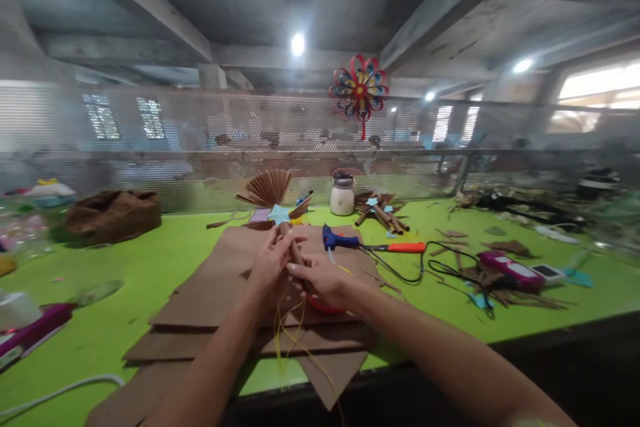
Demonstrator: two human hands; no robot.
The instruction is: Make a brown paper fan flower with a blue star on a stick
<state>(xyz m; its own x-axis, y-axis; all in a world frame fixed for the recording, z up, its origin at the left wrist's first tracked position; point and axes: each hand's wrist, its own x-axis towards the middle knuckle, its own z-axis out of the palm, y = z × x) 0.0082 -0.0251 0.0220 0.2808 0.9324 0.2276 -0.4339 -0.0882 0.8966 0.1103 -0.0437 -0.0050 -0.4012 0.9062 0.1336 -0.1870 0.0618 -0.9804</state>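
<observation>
Over the stacked brown paper sheets [200,287], my left hand [271,265] is closed around a rolled brown paper stick [297,253]. My right hand [320,278] grips the same stick from the other side, with its fingers pressed together. Loose yellow string [287,333] hangs below my hands; which fingers hold it is hidden. Just beyond the hands is a light blue paper star [279,214], and behind it spreads a pleated brown paper fan [267,188]. I cannot tell whether these join the stick. Part of a red round object [327,307] shows under my right hand.
A blue glue gun [340,239] lies right of my hands, near orange-handled pliers or cutters [406,247]. Behind stand a white jar [343,195] and a bundle of brown paper rolls [384,213]. A purple power strip [510,270] lies right, a brown cloth [113,215] left. A mesh screen [215,177] borders the green table.
</observation>
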